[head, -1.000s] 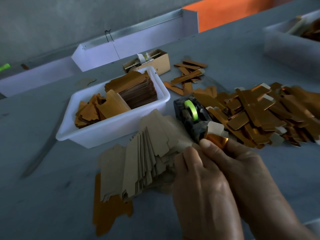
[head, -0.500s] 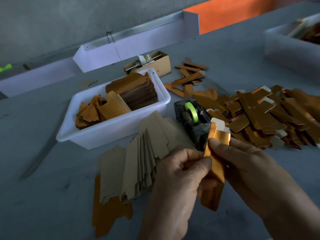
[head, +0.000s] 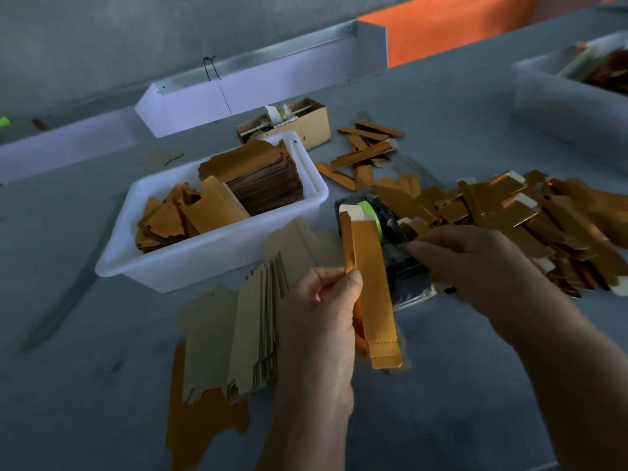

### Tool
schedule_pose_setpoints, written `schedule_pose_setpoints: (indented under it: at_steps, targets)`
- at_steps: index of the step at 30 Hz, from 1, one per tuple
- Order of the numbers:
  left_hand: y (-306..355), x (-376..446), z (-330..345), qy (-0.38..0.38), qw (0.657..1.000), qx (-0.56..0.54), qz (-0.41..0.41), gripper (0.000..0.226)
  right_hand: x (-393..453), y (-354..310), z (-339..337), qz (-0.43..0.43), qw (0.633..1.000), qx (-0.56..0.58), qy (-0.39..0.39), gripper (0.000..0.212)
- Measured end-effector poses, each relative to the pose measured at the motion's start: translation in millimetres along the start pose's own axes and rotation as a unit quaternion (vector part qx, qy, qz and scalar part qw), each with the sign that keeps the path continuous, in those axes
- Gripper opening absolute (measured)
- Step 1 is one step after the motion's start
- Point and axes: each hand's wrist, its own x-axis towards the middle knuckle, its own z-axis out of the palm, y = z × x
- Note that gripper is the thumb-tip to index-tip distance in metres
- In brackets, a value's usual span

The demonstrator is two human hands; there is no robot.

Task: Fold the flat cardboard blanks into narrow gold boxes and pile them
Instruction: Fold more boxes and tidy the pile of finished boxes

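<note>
gold box (head: 368,283) is up off the desk (head: 475,385), held near-upright just in front of the tape dispenser (head: 384,246). long narrow shape, white tab at the top end, perforated flap at the bottom end hanging free. looks folded along its length but not sealed, as far as i can tell.

left hand (head: 323,321) has it: thumb and fingers pinch its left edge about midway. right hand (head: 475,266) is on the dispenser's right side, fingers reaching toward the dispenser; fingertips are blurred so i cannot tell whether it holds anything or how far open it is.

step in hand, my read: box formed, right hand going for a strip from the green tape roll (head: 372,215) to close the seam. next move needs the box kept squeezed shut while tape gets pulled, torn and laid over the seam, then it goes on the pile.

around the dispenser:
- right of it: big pile of finished gold boxes (head: 530,226), touching it
- left and in front: fanned stack of flat blanks (head: 244,328), brown side up, a gold blank under them
- left and behind: white tub (head: 217,260) with more gold blanks
- behind: small cardboard box (head: 292,120), a few loose gold pieces (head: 367,151)
</note>
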Motion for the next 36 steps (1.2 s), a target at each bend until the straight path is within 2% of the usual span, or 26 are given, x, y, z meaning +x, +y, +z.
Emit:
schedule_pose_setpoints:
  at_steps: [5, 11, 13, 15, 17, 21, 24, 31, 36]
  targets:
    - [-7, 0, 3, -0.01, 1.0, -0.006, -0.018, 0.013, 5, -2, 13, 0.005, 0.999, -0.026, -0.022, 0.007]
    - [-8, 1, 2, -0.029, 0.999, -0.011, -0.027, 0.011, 6, -2, 21, 0.01, 1.0, 0.0, 0.021, 0.006]
    - [-9, 1, 1, -0.034, 0.999, -0.014, -0.026, 0.01, 4, -2, 24, 0.014, 0.997, 0.058, 0.045, 0.009]
    - [-9, 1, 1, -0.041, 0.999, -0.022, -0.028, 0.01, -1, -4, 23, 0.034, 0.981, 0.183, 0.051, 0.011]
    - [-9, 1, 1, -0.051, 0.998, -0.027, -0.03, 0.009, -7, -3, 20, 0.035, 0.972, 0.225, 0.059, 0.013]
    - [-8, 2, 0, -0.039, 0.999, -0.029, -0.017, 0.011, -18, 6, 18, 0.013, 0.99, 0.085, 0.11, 0.013]
    - [-6, 4, 3, -0.027, 0.999, -0.017, 0.0, 0.014, -23, 11, 22, 0.011, 0.993, 0.018, 0.117, 0.011]
    - [1, 7, 25, -0.104, 0.994, 0.016, 0.004, 0.006, -26, 14, 32, 0.006, 0.993, 0.037, 0.115, 0.017]
    - [3, 17, 31, -0.112, 0.992, 0.054, -0.012, 0.006, -25, 17, 36, 0.014, 0.991, 0.028, 0.129, 0.011]
